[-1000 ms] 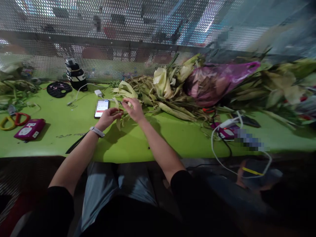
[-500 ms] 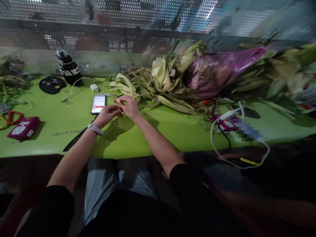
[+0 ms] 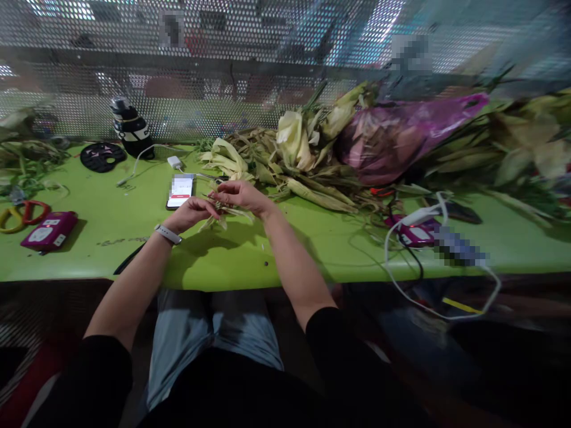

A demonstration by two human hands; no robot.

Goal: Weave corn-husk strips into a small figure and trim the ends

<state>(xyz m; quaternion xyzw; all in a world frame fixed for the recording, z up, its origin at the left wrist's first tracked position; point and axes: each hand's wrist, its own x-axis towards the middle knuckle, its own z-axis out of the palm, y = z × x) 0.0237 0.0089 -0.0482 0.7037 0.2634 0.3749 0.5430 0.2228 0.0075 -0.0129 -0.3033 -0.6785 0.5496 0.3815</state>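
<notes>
I'm seeing thin, pale husk-like strips (image 3: 222, 222) sitting kinda bunched between the left hand (image 3: 193, 213) and right hand (image 3: 241, 197), loose ends poking out sideways.

We face a perforated screen (image 3: 272, 38), crossed by a dark rail (image 3: 129, 62), with bluish-white light (image 3: 387, 21) showing through it. Before it we see a long green table (image 3: 102, 202); below its front edge it is dark.

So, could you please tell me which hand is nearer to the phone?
The left hand: it is just on the near side of the phone, slightly rightward. The right hand is farther away, to the phone's right.
</notes>
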